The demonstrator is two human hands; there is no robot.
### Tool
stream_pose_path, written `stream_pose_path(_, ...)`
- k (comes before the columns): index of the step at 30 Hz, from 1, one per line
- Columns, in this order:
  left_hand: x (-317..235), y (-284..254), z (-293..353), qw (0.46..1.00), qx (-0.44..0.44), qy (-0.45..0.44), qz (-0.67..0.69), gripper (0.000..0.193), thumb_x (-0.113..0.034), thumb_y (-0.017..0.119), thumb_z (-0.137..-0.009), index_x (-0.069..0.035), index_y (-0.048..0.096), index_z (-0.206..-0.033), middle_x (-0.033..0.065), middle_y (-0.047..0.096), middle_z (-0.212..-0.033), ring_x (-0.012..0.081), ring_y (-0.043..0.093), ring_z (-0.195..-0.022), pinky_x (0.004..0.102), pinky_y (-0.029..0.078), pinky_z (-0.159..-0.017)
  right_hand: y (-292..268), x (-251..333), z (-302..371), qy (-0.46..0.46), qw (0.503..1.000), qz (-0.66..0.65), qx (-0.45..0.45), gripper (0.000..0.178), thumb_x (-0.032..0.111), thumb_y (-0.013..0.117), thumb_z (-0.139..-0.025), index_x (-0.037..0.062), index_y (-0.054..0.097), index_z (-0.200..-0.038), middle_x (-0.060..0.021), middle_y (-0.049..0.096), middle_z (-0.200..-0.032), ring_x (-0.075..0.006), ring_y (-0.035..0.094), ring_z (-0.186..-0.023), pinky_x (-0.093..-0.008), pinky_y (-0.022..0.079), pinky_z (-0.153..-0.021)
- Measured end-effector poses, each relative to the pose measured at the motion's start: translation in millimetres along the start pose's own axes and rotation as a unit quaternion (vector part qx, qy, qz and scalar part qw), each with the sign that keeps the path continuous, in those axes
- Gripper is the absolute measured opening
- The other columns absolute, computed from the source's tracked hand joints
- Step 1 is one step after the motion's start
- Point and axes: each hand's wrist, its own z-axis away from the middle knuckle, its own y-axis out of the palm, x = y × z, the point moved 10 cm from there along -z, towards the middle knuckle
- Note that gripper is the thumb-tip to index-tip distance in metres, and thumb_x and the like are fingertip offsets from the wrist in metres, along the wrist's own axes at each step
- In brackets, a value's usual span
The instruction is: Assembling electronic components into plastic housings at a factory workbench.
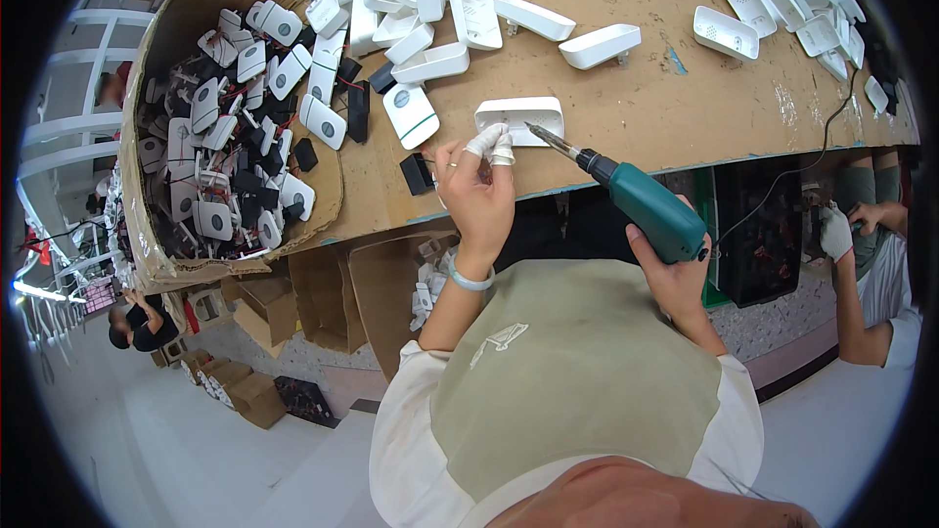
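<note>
In my right hand [673, 279] is a green electric screwdriver [653, 207], its grip held from below. The long metal bit slants left and down into a white plastic housing [546, 110] near the table's front edge. My left hand [477, 191] is closed at the housing's left part, white wraps around its thumb and fingertip. Those fingertips are pressed together close to the bit, and whatever they pinch is too small to make out. Left of this hand lie a white cover with a grey oval [411, 117] and a small black block [417, 174].
A cut-open cardboard box [147, 205] at left is heaped with white-and-black wired units [210, 152]. White housings [391, 0] pile up along the back and far right of the cardboard-covered table [665, 108]. A black cord [782, 176] trails at right, near a co-worker's gloved hand [836, 232].
</note>
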Motion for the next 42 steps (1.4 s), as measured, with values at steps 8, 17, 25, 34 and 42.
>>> stream_pose_path(8,-11.5,-2.2,-5.3,0.974,-0.02,0.114,-0.193,0.021,-0.016,0.079,-0.074,-0.005,0.076,-0.091,0.005,0.065,-0.079,0.0249,0.056,-0.091,0.0441,0.032,-0.088,9.8,2.1,-4.1,-0.043,0.999,0.031,0.004,0.021,-0.004,0.075,-0.08,-0.0033,0.067,-0.099,-0.0127,0.067,-0.097,-0.0231,0.064,-0.086,-0.0309,0.05,-0.079)
stream_pose_path(17,-28.3,5.3,-7.2,0.947,-0.049,0.185,-0.256,0.016,-0.013,0.077,-0.071,-0.004,0.072,-0.083,0.0063,0.065,-0.08,0.0271,0.056,-0.089,0.0432,0.034,-0.086,28.9,12.3,-14.5,-0.123,0.99,0.073,-0.002,0.023,-0.007,0.073,-0.079,-0.003,0.065,-0.1,-0.0149,0.067,-0.095,-0.0285,0.066,-0.085,-0.0332,0.053,-0.077)
stream_pose_path(25,-19.7,12.0,-11.0,0.953,-0.036,0.164,-0.254,0.013,-0.013,0.075,-0.07,-0.005,0.067,-0.075,0.0063,0.064,-0.078,0.0273,0.056,-0.088,0.0434,0.033,-0.085,36.8,7.5,-17.7,-0.122,0.989,0.081,0.01,0.025,-0.007,0.074,-0.078,-0.0026,0.064,-0.101,-0.0154,0.066,-0.094,-0.0298,0.065,-0.083,-0.0338,0.052,-0.075)
stream_pose_path(34,-21.1,11.3,-11.7,0.95,-0.045,0.168,-0.261,0.011,-0.012,0.073,-0.068,-0.005,0.065,-0.073,0.0058,0.063,-0.074,0.0274,0.056,-0.086,0.0422,0.034,-0.083,39.4,7.1,-20.8,-0.128,0.988,0.089,0.014,0.025,-0.006,0.073,-0.078,-0.0018,0.063,-0.1,-0.0155,0.065,-0.094,-0.0313,0.064,-0.082,-0.0345,0.052,-0.074)
stream_pose_path(42,-16.1,14.8,-11.7,0.955,-0.016,0.144,-0.257,0.015,-0.015,0.075,-0.072,-0.003,0.066,-0.075,0.0078,0.066,-0.083,0.028,0.055,-0.093,0.0448,0.033,-0.085,42.1,0.3,-20.0,-0.108,0.988,0.101,0.047,0.025,-0.007,0.071,-0.077,-0.0006,0.061,-0.099,-0.0149,0.062,-0.094,-0.0312,0.062,-0.081,-0.0347,0.05,-0.072)
